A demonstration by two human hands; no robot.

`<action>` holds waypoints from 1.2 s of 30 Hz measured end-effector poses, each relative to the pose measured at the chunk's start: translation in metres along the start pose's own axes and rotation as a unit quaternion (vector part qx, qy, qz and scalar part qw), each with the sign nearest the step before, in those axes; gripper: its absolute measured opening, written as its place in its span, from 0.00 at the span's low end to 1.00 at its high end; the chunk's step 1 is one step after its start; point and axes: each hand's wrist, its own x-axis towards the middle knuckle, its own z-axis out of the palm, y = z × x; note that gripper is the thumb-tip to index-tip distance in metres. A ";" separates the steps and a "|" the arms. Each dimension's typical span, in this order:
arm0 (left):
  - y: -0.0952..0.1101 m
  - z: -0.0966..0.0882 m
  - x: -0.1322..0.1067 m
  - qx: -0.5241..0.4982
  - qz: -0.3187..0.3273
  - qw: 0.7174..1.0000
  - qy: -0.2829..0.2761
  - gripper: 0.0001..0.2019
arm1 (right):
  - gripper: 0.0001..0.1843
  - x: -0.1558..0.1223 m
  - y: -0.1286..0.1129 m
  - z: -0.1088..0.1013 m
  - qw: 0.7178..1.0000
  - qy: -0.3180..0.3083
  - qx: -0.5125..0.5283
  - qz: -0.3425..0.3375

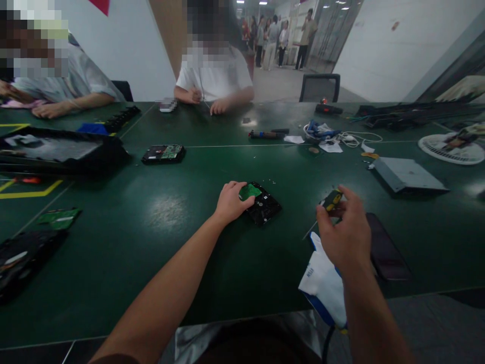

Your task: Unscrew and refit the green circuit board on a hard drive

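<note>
A black hard drive (266, 206) with a green circuit board (250, 191) on its upper left part lies on the dark green table in front of me. My left hand (232, 203) grips its left edge, thumb and fingers bent around the board's corner. To the right, my right hand (343, 222) is closed around the yellow and black handle of a screwdriver (332, 200). Its thin shaft slants down to the left, apart from the drive. Below that hand lies a white and blue glove (322, 280), partly hidden by my forearm.
A dark phone (388, 247) and a grey metal box (409, 173) are on the right. Another hard drive (163, 153) sits back left, near a large black tray-like casing (60, 151). Cables (322, 130) lie further back. Two people sit across the table.
</note>
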 end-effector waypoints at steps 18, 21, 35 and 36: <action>-0.001 0.001 0.001 0.008 0.006 1.000 0.007 0.29 | 0.28 0.063 -0.018 0.143 0.951 0.101 0.290 -0.044; 0.000 0.001 0.001 0.004 -0.001 1.000 0.005 0.29 | 0.28 0.059 -0.014 0.143 0.948 0.108 0.295 -0.055; -0.002 0.004 0.001 0.012 0.009 1.000 0.017 0.28 | 0.25 0.052 -0.018 0.154 0.947 0.000 0.316 -0.066; -0.002 0.004 0.001 0.012 0.009 1.000 0.017 0.29 | 0.25 0.053 -0.019 0.155 0.946 0.007 0.316 -0.067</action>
